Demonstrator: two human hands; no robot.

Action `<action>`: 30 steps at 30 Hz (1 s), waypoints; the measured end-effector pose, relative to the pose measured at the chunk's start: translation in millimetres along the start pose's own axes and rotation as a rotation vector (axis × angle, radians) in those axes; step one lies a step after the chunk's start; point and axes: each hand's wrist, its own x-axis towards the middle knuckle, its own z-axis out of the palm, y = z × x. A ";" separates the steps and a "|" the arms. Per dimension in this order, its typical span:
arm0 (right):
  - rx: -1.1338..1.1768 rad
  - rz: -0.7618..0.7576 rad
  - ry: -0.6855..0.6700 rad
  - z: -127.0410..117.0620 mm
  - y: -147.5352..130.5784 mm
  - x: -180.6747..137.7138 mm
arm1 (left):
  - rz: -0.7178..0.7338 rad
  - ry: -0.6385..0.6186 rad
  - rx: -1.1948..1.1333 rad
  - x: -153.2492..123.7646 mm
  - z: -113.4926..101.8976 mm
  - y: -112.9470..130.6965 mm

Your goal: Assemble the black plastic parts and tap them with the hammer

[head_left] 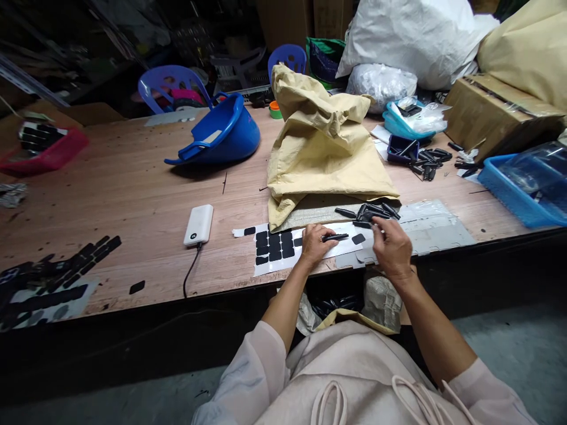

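Note:
My left hand [315, 245] is closed around a slim black tube [335, 237], which points to the right over a white backing sheet [328, 251]. On that sheet, black rounded-square stickers [274, 245] sit in rows, and a lone black sticker [358, 239] lies between my hands. My right hand [392, 245] has its fingers pinched together beside a pile of black tubes [376, 211]. Whatever is in that pinch is hidden. One more tube [362, 224] lies by its fingertips.
Behind the pile stands a yellow cloth sack [328, 159]. A white power bank [198, 225] with a cable and a blue scoop-like basin [230, 133] are to the left. A blue basket [527, 189] and a cardboard box [496, 118] stand right. An open bag [336, 304] hangs below the table edge.

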 end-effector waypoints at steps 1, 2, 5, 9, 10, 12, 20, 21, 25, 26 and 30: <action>-0.036 0.050 0.029 -5.8 11.9 6.4 | -0.006 -0.004 0.006 0.1 -0.2 0.3; -0.083 0.110 0.049 -11.0 25.2 12.6 | -0.010 -0.010 0.010 0.2 -0.4 0.7; -0.230 0.303 0.086 -20.8 65.9 27.7 | -0.014 -0.032 0.019 0.2 -0.9 2.2; -0.356 0.514 0.062 -20.3 99.8 34.5 | -0.016 -0.042 0.032 -0.3 -1.1 3.4; -0.375 0.539 0.055 -18.2 103.0 33.9 | -0.017 -0.045 0.036 -0.1 -1.2 3.4; -0.414 0.555 0.063 -12.9 104.7 31.4 | -0.014 -0.058 0.045 1.1 -2.1 3.1; -0.475 0.495 0.073 -3.3 103.0 25.8 | 0.135 -0.103 0.073 -21.0 -3.8 9.2; -0.475 0.489 0.079 -3.4 103.8 25.7 | 0.178 -0.119 0.070 -31.4 -1.8 10.6; -0.472 0.475 0.091 -3.4 105.7 25.0 | 0.309 -0.194 0.065 -73.4 8.8 13.8; -0.471 0.472 0.088 -3.2 105.9 24.7 | 0.328 -0.207 0.067 -79.0 10.6 14.3; -0.474 0.471 0.083 -2.5 105.9 24.1 | 0.325 -0.161 0.072 -62.4 8.7 19.8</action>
